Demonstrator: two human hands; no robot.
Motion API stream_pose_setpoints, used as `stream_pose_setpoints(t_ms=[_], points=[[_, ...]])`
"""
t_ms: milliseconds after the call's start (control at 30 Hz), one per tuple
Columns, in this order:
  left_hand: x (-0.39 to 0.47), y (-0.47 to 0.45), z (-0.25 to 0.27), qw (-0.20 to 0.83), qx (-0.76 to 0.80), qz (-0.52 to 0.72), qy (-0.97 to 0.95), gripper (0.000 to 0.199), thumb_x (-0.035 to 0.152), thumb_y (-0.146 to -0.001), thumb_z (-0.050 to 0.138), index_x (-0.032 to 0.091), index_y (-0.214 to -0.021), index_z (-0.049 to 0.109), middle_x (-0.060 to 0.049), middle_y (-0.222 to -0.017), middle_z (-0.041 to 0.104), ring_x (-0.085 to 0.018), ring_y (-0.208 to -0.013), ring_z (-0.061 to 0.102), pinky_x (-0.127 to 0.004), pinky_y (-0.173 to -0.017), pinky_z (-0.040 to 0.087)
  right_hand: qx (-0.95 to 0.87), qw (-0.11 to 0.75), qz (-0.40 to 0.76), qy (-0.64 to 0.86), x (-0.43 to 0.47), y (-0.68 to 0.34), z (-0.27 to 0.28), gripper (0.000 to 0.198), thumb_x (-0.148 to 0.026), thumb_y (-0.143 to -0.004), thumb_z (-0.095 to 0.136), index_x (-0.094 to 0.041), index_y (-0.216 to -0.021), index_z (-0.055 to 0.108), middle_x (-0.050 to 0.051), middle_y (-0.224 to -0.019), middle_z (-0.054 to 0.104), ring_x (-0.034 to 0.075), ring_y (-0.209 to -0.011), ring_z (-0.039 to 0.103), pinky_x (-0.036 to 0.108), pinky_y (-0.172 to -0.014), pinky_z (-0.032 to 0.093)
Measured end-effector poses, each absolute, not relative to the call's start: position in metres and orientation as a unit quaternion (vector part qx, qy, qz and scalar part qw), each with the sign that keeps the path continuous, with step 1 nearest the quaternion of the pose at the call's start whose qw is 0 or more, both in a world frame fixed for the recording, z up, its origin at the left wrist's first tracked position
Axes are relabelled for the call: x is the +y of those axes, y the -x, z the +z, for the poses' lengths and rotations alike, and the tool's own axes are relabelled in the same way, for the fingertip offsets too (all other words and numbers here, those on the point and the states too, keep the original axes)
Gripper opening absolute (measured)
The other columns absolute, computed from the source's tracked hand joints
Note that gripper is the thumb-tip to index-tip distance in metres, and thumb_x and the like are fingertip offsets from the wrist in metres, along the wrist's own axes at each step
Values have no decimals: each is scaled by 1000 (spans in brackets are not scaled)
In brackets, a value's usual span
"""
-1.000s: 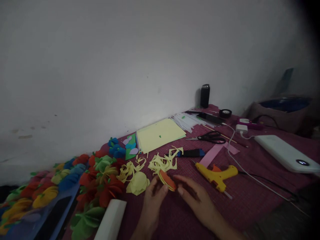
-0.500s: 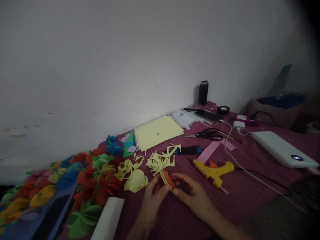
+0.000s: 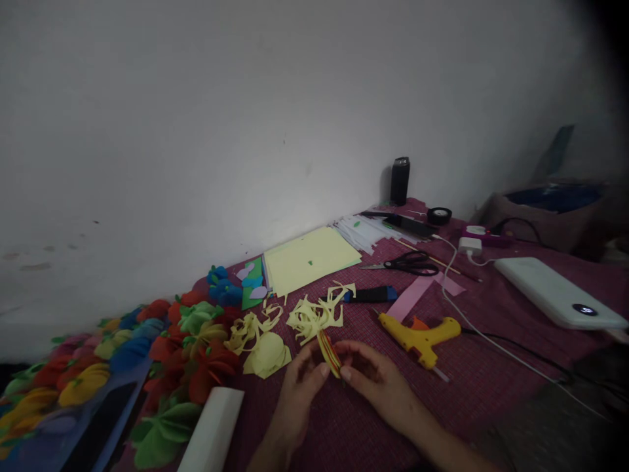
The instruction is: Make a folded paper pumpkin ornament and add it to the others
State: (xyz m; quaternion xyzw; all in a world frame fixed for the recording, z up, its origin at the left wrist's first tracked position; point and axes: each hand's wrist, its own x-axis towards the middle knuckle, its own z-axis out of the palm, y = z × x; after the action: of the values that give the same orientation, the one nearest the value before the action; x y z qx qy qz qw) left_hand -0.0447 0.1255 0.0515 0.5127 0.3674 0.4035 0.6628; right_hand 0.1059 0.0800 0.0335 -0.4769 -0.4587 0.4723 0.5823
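Between my two hands, above the maroon cloth, is a small stack of folded paper pieces (image 3: pixel 330 354), yellow with red-orange showing between the layers. My left hand (image 3: pixel 305 377) grips its left side, thumb in front. On the other side my right hand (image 3: pixel 369 377) pinches it with thumb and curled fingers. Just beyond the hands lies a heap of pale yellow paper scraps (image 3: pixel 312 318). A yellow paper piece with a rounded shape (image 3: pixel 268 354) rests left of my left hand. To the right of my right hand is a yellow glue gun (image 3: pixel 417 335).
Colourful paper flowers (image 3: pixel 206 360) crowd the left side, beside a white roll (image 3: pixel 212 429). Behind are yellow sheets (image 3: pixel 312 259), black scissors (image 3: pixel 410 263), a blue-and-black cutter (image 3: pixel 371 295) and a pink strip (image 3: pixel 410 298). A white power bank (image 3: pixel 555 292) and cables lie right.
The paper stack has turned between my fingers: its broad orange face showed before, and now its layered yellow and red edges show. Both hands stay in nearly the same place.
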Motion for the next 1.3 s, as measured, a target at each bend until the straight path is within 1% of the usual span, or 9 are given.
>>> stream_pose_setpoints(t_ms=[200, 467, 667, 767, 833, 933, 1067, 1167, 1300], points=[[126, 40, 57, 663, 379, 383, -520, 39, 32, -70, 71, 20, -106, 65, -7, -107, 66, -23, -102, 58, -36, -95, 40, -473, 582, 462, 473, 80, -104, 29, 33, -34, -74, 66, -22, -105, 62, 4, -90, 65, 18, -83, 59, 33, -77, 50], [126, 43, 53, 663, 370, 396, -517, 36, 33, -73, 68, 19, -107, 65, -8, -111, 65, -23, -106, 57, -34, -95, 39, -465, 582, 485, 457, 81, -104, 24, 35, -33, -74, 68, -23, -107, 61, 3, -89, 63, 18, -84, 59, 32, -77, 49], [127, 44, 49, 674, 368, 409, -493, 42, 31, -74, 68, 20, -114, 62, -10, -116, 63, -24, -108, 56, -38, -98, 37, -476, 573, 477, 466, 79, -105, 32, 32, -35, -76, 64, -21, -105, 62, 3, -87, 64, 18, -81, 59, 31, -74, 49], [127, 45, 49, 683, 370, 415, -473, 44, 32, -74, 67, 19, -116, 61, -10, -115, 64, -25, -111, 54, -39, -99, 36, -479, 573, 472, 469, 79, -107, 33, 32, -40, -79, 61, -21, -106, 62, 5, -91, 66, 19, -84, 60, 33, -77, 49], [128, 45, 49, 698, 365, 416, -454, 44, 34, -74, 67, 20, -116, 61, -10, -115, 64, -26, -111, 54, -39, -98, 37, -478, 570, 476, 469, 79, -108, 34, 32, -42, -81, 58, -22, -105, 62, 5, -95, 67, 20, -88, 61, 34, -80, 49], [128, 44, 52, 723, 343, 415, -433, 42, 34, -74, 67, 20, -113, 63, -10, -114, 64, -25, -108, 56, -38, -95, 40, -465, 565, 490, 473, 79, -109, 36, 35, -48, -82, 55, -21, -103, 63, 6, -99, 68, 21, -90, 62, 34, -79, 50], [128, 42, 55, 741, 323, 415, -418, 35, 31, -78, 63, 19, -111, 64, -10, -112, 65, -24, -107, 57, -38, -96, 39, -444, 568, 496, 485, 80, -108, 39, 42, -54, -79, 55, -20, -102, 64, 6, -96, 69, 20, -83, 63, 32, -73, 51], [128, 41, 54, 748, 316, 414, -410, 36, 32, -79, 61, 17, -111, 64, -11, -110, 66, -25, -107, 57, -38, -96, 38, -438, 578, 496, 478, 81, -108, 37, 41, -53, -78, 57, -20, -100, 65, 6, -94, 70, 20, -81, 64, 32, -72, 51], [128, 41, 49, 746, 332, 414, -403, 37, 33, -79, 62, 16, -112, 63, -12, -110, 66, -24, -107, 57, -39, -97, 38, -459, 586, 471, 472, 81, -108, 31, 32, -45, -80, 59, -21, -100, 65, 5, -93, 69, 19, -83, 63, 31, -74, 50]])
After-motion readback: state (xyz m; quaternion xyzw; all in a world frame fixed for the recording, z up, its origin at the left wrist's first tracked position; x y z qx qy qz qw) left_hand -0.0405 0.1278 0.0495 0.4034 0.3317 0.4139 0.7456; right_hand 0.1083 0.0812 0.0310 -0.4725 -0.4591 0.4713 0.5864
